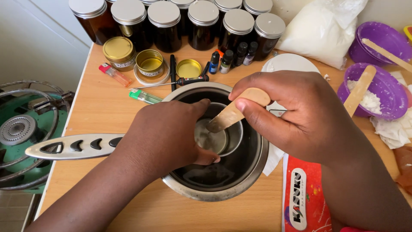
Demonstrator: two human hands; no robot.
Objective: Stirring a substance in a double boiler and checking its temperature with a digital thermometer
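A steel saucepan [253,165] with a long grey handle [73,146] stands on the wooden table. Inside it sits a small round metal tin [223,141] holding clear liquid. My left hand [165,137] reaches into the pan and grips the tin's near side. My right hand [296,114] pinches a flat wooden stick [229,115] whose lower end dips into the tin.
Amber jars with silver lids [201,21] line the back. Gold tins [150,62], two lighters [143,96], small dropper bottles [227,60], a thermometer [184,80], purple bowls of white flakes [377,86], a white powder bag [317,30], a red packet [302,197]. A gas burner [19,129] stands left.
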